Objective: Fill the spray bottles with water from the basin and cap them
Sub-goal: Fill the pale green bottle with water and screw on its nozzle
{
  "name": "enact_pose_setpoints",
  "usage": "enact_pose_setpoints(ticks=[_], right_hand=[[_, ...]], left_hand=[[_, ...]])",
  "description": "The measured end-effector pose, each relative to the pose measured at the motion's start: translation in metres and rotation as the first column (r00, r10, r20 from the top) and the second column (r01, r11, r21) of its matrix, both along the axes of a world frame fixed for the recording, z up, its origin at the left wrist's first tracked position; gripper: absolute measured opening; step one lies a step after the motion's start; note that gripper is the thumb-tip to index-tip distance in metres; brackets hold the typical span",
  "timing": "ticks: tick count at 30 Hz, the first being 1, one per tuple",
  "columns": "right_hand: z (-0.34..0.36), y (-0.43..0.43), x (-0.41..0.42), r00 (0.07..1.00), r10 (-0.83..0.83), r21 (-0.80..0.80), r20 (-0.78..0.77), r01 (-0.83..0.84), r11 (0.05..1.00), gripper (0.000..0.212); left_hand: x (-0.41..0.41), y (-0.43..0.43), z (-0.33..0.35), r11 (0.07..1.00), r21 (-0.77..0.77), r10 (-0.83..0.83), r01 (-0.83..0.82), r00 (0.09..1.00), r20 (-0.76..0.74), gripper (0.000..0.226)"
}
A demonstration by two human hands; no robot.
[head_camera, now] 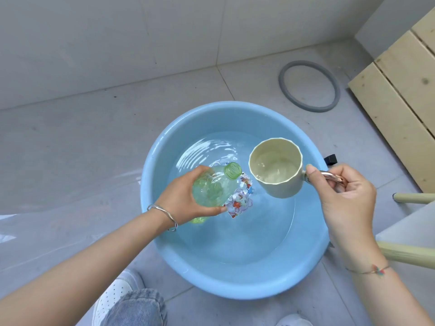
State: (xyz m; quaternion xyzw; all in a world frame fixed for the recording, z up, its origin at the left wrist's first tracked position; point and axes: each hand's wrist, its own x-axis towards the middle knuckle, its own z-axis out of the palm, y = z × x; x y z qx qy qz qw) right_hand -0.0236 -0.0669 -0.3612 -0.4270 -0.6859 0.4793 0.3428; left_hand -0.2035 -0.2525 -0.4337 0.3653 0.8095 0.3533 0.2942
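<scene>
Count: one translucent green plastic bottle [211,191], one cream faceted cup [275,170] with a copper-coloured handle, one round blue plastic basin [153,165].
Bottle axis: tilted, uncapped neck pointing away toward the cup, base toward the person.
Left hand [186,196]: curled round the bottle's body, over the basin's water.
Right hand [346,196]: grips the cup's handle; the cup has water in it and is near the neck, not touching.

Grey tiled floor [70,137], pale wall [117,31], wooden slats [400,90] at right
</scene>
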Motion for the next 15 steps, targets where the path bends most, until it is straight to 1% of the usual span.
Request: enact_pose_setpoints(ticks=[3, 8, 11, 15], right_hand=[[0.014, -0.003, -0.002, 1.0, 0.013, 0.069, 0.023, -0.015, 0.998, 0.039], [0.031, -0.013, -0.007, 0.995, 0.055, 0.188, 0.08, -0.07, 0.98, 0.038], [0.036, -0.017, -0.008, 0.989, 0.059, 0.309, 0.139, -0.099, 0.946, 0.036], [0.04, -0.02, -0.009, 0.982, 0.065, 0.443, 0.178, -0.139, 0.886, 0.039]], left_hand=[[0.0, 0.0, 0.001, 1.0, 0.009, -0.008, 0.008, 1.0, -0.001, 0.069], [0.0, 0.001, 0.0, 1.0, 0.005, -0.018, 0.018, 1.0, -0.004, 0.076], [0.0, 0.001, -0.001, 1.0, -0.003, -0.022, 0.022, 1.0, -0.008, 0.075], [0.0, 0.001, -0.002, 1.0, 0.003, -0.028, 0.028, 1.0, -0.012, 0.073]])
